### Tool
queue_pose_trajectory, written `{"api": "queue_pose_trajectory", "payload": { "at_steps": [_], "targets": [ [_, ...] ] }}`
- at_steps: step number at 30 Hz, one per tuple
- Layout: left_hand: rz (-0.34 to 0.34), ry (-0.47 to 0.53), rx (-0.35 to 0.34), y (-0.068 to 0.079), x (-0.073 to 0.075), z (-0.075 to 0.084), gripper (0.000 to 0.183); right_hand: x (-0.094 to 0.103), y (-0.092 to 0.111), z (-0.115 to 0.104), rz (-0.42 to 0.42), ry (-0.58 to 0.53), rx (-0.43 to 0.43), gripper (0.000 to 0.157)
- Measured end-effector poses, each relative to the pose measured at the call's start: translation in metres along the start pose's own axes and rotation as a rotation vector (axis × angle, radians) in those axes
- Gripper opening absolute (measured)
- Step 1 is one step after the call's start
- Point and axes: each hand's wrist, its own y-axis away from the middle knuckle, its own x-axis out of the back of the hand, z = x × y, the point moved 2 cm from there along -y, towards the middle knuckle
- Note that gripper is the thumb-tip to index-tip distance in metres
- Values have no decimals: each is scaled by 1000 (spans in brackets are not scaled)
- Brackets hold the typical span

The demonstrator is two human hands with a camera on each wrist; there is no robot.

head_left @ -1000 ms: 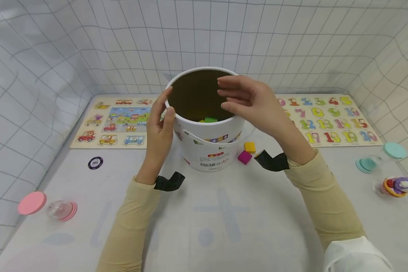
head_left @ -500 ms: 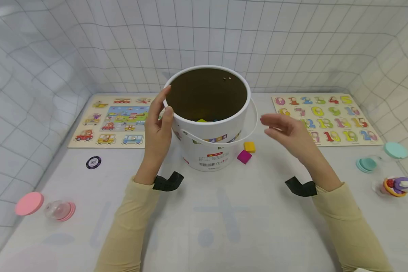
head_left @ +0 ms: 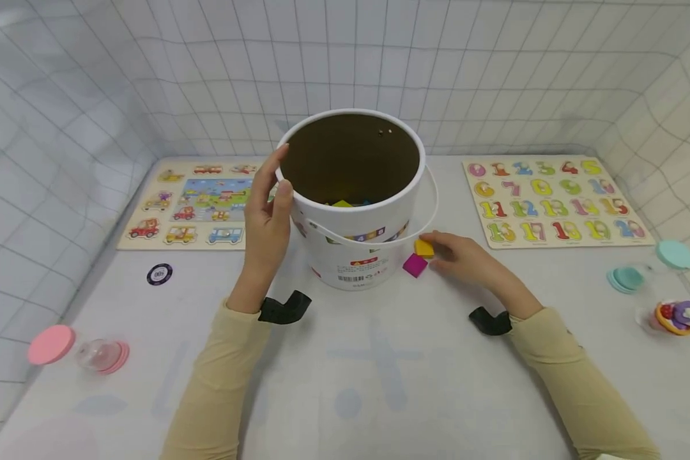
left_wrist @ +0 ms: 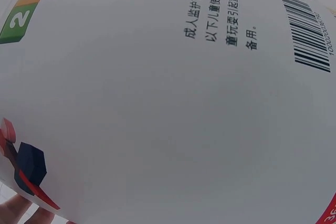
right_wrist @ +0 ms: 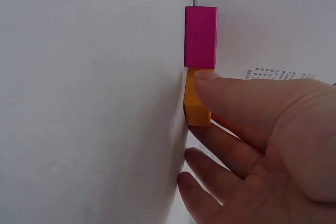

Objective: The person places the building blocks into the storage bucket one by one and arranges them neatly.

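A white bucket (head_left: 345, 255) with a thin handle stands upright on the table, with several coloured blocks (head_left: 342, 204) low inside it. My left hand (head_left: 267, 227) rests against its left side, fingers extended up to the rim and thumb on the outer wall. In the left wrist view, the bucket's printed wall (left_wrist: 157, 103) fills most of the picture, with fingertips (left_wrist: 39, 216) at the lower left. To the right of the bucket, my right hand (head_left: 462, 259) pinches a yellow block (right_wrist: 198, 100) between thumb and forefinger. A magenta block (right_wrist: 200, 38) lies right beside it.
Behind the bucket lie a vehicle puzzle board (head_left: 186, 204) at left and a number puzzle board (head_left: 558, 201) at right. A chip (head_left: 159, 274), a pink lid (head_left: 52, 344) and a clear dome (head_left: 102, 355) lie left. Teal pieces (head_left: 627, 279) and a purple figurine (head_left: 687, 314) sit right.
My right hand has drawn back from over the bucket's mouth, moved right, then come down to the yellow block. The bucket's handle now hangs out to the right. My left hand has stayed put.
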Motion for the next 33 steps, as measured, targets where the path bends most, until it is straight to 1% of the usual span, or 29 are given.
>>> {"api": "queue_pose_trajectory", "payload": {
  "at_steps": [4,8,11,13,16,18,20,21,24,25,27,28,30,32,33],
  "targets": [
    [2,1,5,0,0,1,74,-2,0,-1,57,51,35,44],
    [1,5,13,0,0,1,76,0,1,-2,103,40,1,38],
    [2,5,12,0,0,1,76,4,2,-3,142,-4,-35,36],
    [1,6,10,0,0,1,75,9,4,-4,172,-42,-38,36],
    [0,7,6,0,1,1,74,20,10,-11,218,-140,-35,37],
    [-1,1,5,0,1,1,75,29,16,-21,257,-221,-16,38],
    [-1,-4,6,0,1,2,75,41,24,-35,309,-327,29,38],
    [-4,-5,0,-1,2,2,75,47,28,-43,339,-398,62,38],
    [-7,-4,-5,-1,1,2,75,67,41,-72,419,-664,235,36],
    [-7,-2,-7,-1,1,2,75,72,44,-83,441,-736,293,36],
    [-9,0,-7,-1,1,2,75,80,47,-104,455,-889,402,36],
    [-8,-2,-1,-1,1,2,76,83,46,-114,454,-932,448,36],
    [-7,-8,1,0,2,2,76,86,40,-133,432,-990,512,35],
    [-7,-11,2,0,2,1,75,87,29,-148,384,-1020,555,36],
    [-6,-15,-1,0,1,1,75,87,22,-154,356,-1007,555,36]
  ]
}}
